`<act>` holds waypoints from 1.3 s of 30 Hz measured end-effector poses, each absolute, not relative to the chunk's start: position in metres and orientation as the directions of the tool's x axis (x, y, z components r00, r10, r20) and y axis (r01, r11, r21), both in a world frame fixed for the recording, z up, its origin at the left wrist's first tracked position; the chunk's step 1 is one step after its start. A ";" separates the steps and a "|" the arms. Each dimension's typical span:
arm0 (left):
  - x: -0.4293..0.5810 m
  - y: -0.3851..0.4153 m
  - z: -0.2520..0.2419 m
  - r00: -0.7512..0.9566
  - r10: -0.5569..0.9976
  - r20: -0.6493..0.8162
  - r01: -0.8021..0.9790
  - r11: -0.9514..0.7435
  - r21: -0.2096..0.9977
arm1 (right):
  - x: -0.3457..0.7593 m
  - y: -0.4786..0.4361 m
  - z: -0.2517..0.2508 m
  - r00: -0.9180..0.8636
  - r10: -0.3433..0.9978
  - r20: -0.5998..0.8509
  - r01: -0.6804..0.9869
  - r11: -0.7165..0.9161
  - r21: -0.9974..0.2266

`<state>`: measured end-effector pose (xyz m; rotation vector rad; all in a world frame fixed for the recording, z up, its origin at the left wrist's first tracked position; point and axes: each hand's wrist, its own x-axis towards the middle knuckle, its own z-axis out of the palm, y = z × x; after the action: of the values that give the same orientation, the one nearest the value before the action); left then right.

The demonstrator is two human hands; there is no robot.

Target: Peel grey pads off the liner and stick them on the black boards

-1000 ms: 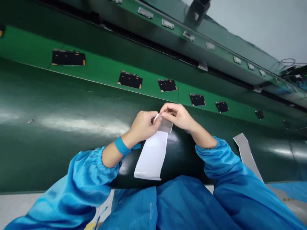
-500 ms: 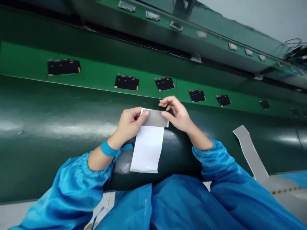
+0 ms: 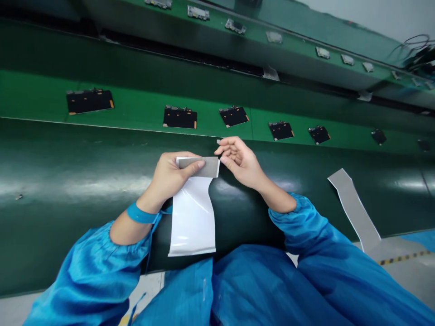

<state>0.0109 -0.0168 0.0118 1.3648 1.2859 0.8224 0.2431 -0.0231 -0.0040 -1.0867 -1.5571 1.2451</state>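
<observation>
Pinching a glossy, grey-and-white strip [image 3: 193, 213] is occupying the left hand [image 3: 171, 179]. Beside the strip, the right hand [image 3: 240, 164] is bearing a small pale tab [image 3: 218, 141], already separate, on parted fingers.

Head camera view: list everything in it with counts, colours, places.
Table: one, dark green, foreground.
Band: one, bright green, beyond the table.
Shelf: one, green, top.
Panels: seven, black, along the band.
Small parts: about ten, grey, on the shelf.
Sheet: one, white and grey, centre.
Strip: one, grey, right, reaching the table's edge.
Fragment: one, greyish, table's far left.
Cables: uncounted, black, upper right.
Floor tape: one, yellow and black, lower right.
Wristband: one, blue, left wrist.
Sleeves: two, blue, both arms.
Left hand: one, bare, gripping the sheet.
Right hand: one, bare, beside the sheet, grey scrap at a fingertip.
</observation>
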 end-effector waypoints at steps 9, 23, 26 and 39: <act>0.009 -0.015 0.012 0.241 0.953 -0.183 0.294 0.108 0.950 | 0.245 -0.022 -0.003 -0.319 0.941 0.114 0.155 0.171 -0.973; 0.008 -0.013 0.010 0.228 0.950 -0.215 0.276 0.149 0.950 | 0.249 -0.023 -0.001 -0.203 0.965 0.166 0.299 0.222 -0.928; 0.012 -0.016 0.009 0.267 0.947 -0.178 0.247 0.111 0.963 | 0.246 -0.005 0.003 -0.117 0.976 0.185 0.292 0.212 -0.933; 0.018 -0.032 0.004 0.543 0.832 -0.115 0.164 0.029 0.986 | 0.066 0.173 0.002 -0.583 0.811 0.060 0.397 0.349 -0.849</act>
<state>0.0182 -0.0322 0.0044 1.4806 0.9019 0.6422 0.0656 0.1726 0.0017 -1.0516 -2.1390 1.1482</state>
